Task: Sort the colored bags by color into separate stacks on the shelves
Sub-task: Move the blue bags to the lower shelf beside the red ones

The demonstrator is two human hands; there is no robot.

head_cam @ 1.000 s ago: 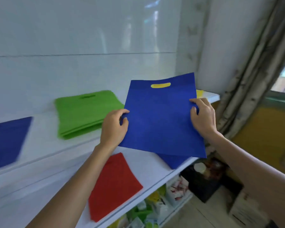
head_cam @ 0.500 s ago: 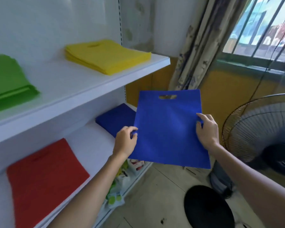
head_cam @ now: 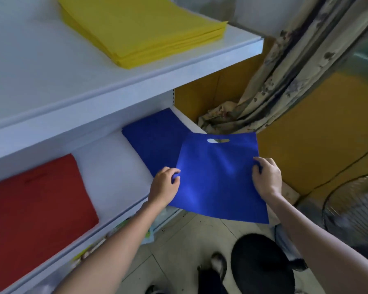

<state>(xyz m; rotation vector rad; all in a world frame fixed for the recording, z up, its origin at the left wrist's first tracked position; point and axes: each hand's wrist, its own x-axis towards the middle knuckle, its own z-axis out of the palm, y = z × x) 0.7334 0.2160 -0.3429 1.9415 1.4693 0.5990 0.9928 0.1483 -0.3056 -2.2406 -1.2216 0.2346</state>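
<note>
A flat blue bag (head_cam: 219, 177) with a cut-out handle is held out in front of the lower shelf (head_cam: 113, 166). My left hand (head_cam: 165, 186) pinches its left edge and my right hand (head_cam: 267, 177) pinches its right edge. The bag's far left corner overlaps a blue stack (head_cam: 155, 141) lying at the right end of the lower shelf. A red stack (head_cam: 34, 213) lies on the same shelf to the left. On the upper shelf (head_cam: 179, 66) sits a yellow stack (head_cam: 145, 26).
A patterned curtain (head_cam: 285, 66) hangs right of the shelves before a yellow wall. A fan's wire guard (head_cam: 355, 211) stands at the right edge. A black round stool (head_cam: 261, 264) and my feet are on the tiled floor below. Packets lie under the lower shelf.
The view has tilted down and closer. The blue bag held in both hands has come nearer the blue stack and now overlaps its edge. The green stack has left the view.
</note>
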